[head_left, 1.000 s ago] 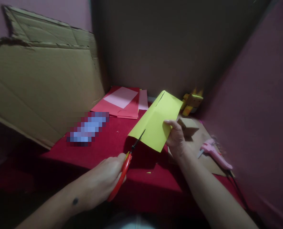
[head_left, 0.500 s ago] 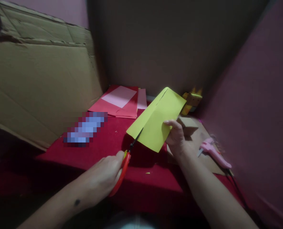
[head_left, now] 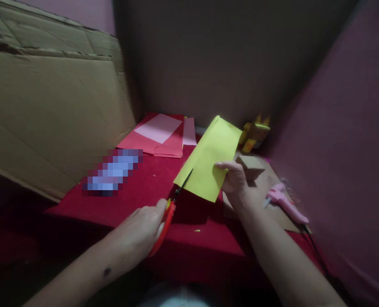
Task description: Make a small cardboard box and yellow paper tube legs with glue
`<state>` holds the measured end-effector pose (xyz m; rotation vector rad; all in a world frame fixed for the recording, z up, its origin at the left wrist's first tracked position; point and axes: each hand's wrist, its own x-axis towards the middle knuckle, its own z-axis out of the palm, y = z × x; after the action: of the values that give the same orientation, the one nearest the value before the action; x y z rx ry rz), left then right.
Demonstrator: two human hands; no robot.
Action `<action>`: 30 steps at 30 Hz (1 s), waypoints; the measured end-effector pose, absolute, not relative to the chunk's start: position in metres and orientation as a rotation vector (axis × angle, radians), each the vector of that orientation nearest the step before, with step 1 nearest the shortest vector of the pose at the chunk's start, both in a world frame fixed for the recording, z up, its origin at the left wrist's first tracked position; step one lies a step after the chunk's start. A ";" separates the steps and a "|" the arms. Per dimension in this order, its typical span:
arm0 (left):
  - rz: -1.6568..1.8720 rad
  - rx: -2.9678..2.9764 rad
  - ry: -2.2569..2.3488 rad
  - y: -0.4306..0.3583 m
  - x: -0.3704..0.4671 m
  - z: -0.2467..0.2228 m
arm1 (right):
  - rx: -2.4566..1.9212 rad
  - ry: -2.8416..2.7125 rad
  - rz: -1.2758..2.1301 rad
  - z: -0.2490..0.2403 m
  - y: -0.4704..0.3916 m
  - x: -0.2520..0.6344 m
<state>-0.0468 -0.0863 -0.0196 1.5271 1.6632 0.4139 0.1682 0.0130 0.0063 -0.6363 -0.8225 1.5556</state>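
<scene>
Your left hand (head_left: pixel 151 221) clenches the scissors (head_left: pixel 172 208), blades aimed at one o'clock over the near edge of the yellow sheet (head_left: pixel 208 153), which hangs just on the three o'clock side of centre. Your right hand (head_left: pixel 237 181) pinches the sheet from about four o'clock, thumb on top — lower fingers hidden, can't tell how they sit. Looks like the cutting step; depth of cut unclear. Next move likely calls for a taut sheet and blades squared to the long edge. Pink glue gun (head_left: pixel 285 201) at four o'clock — paper stack (head_left: pixel 134 143) at ten.
</scene>
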 end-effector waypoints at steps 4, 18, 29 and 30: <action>0.424 1.522 1.658 -0.088 -0.045 -0.018 | -0.624 -0.858 1.575 0.003 0.014 0.168; 0.463 1.481 1.619 -0.084 -0.042 -0.026 | -0.621 -1.013 1.565 0.009 0.015 0.174; 0.292 1.794 1.540 -0.080 -0.038 0.015 | -0.621 -1.096 1.519 0.024 0.020 0.180; 0.268 1.813 1.549 -0.079 -0.037 0.021 | -0.623 -1.115 1.513 0.026 0.020 0.181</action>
<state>-0.0369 -0.0793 0.0210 1.8133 1.5490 0.2682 0.1805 0.0198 0.0257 -0.6227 -1.1152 1.5129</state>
